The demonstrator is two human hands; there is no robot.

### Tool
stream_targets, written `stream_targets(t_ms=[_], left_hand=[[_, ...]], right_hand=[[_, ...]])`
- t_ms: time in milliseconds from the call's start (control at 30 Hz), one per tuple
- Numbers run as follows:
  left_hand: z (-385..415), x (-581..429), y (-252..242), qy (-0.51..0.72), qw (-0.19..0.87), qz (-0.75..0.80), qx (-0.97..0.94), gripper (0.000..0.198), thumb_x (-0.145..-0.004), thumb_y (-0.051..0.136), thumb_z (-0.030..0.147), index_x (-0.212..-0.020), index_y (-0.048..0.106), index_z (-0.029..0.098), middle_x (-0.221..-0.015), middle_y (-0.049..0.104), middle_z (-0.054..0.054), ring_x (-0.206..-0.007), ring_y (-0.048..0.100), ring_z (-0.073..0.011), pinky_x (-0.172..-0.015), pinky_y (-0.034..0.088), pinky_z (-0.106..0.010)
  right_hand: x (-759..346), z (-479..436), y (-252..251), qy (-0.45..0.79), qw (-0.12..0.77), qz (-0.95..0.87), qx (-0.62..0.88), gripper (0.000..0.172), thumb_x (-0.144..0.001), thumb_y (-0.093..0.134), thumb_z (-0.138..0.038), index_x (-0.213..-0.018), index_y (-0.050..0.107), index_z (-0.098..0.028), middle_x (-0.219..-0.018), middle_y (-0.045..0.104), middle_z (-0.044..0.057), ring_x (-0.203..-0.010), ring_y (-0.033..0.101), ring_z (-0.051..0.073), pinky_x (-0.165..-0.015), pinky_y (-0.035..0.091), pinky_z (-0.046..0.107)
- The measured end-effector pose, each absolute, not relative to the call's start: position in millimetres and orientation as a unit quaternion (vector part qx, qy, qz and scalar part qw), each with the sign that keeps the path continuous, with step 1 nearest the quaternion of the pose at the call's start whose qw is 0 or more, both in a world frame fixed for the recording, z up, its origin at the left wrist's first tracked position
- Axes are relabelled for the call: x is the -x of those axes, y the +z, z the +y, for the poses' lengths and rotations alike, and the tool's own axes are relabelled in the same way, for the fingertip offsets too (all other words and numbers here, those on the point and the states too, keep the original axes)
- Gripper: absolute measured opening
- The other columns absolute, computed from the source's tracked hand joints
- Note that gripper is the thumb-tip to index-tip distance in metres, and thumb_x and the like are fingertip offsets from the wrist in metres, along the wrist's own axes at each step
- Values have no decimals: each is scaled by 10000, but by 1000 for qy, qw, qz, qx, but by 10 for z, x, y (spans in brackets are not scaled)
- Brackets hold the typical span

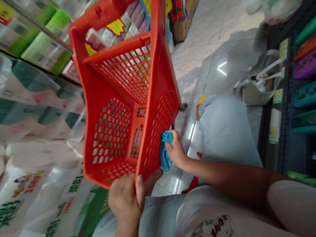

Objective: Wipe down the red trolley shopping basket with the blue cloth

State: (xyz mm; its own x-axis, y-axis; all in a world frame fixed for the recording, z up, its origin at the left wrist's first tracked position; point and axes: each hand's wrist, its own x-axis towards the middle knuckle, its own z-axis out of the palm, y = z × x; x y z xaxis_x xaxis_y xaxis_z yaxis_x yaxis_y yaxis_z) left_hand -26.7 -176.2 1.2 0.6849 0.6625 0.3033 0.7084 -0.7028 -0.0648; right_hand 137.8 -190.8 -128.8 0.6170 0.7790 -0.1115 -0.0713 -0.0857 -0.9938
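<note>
A red plastic shopping basket with perforated walls and a handle stands tilted in the middle of the view, with a small caster showing beside its lower corner. My left hand is closed around the near rim, thumb over the edge. On the outer right wall, my right hand is closed on a bunched blue cloth that lies against the perforated side. Part of the cloth is hidden by the fingers.
Wrapped packs line the shelf at left, with large tissue packages below. A cardboard box sits at the top on the tiled floor. To the right, a pale tote bag rests by a dark shelf of colourful goods.
</note>
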Motion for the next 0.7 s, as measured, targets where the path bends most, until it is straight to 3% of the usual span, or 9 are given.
stream_targets(t_ms=[200,400,533,700], left_hand=[[-1602,364,-90,-159,129,-405,891,327,-988,482,273,-699,604,181,-620,585,-28,-592,505,-159,-633,344,-300],[-1441,459,-143,-174,128,-434,874,422,-989,461,332,-597,533,195,-552,474,-3,-564,442,-152,-629,314,-301],[-1384,475,-144,-179,108,-452,867,450,-987,468,363,-567,490,201,-547,438,4,-558,417,-149,-630,308,-300],[-1387,569,50,-136,37,-444,885,479,-987,458,391,-550,484,198,-536,481,-5,-536,460,-140,-610,349,-285]], right_hand=[[-936,-2118,-1358,431,599,-348,579,361,-681,527,-78,-1009,511,-230,-1028,545,43,-1011,564,200,-974,495,392],[-1013,-1733,-1649,422,589,-245,644,292,-764,470,-122,-1033,452,-231,-1045,528,46,-1052,534,198,-1056,433,428],[-775,-1844,-1543,443,585,-271,623,291,-690,526,-111,-954,502,-230,-945,571,15,-927,576,183,-944,497,368],[-1205,-1510,-1457,399,612,-266,629,260,-751,510,-181,-1010,514,-214,-947,580,20,-916,579,175,-867,503,318]])
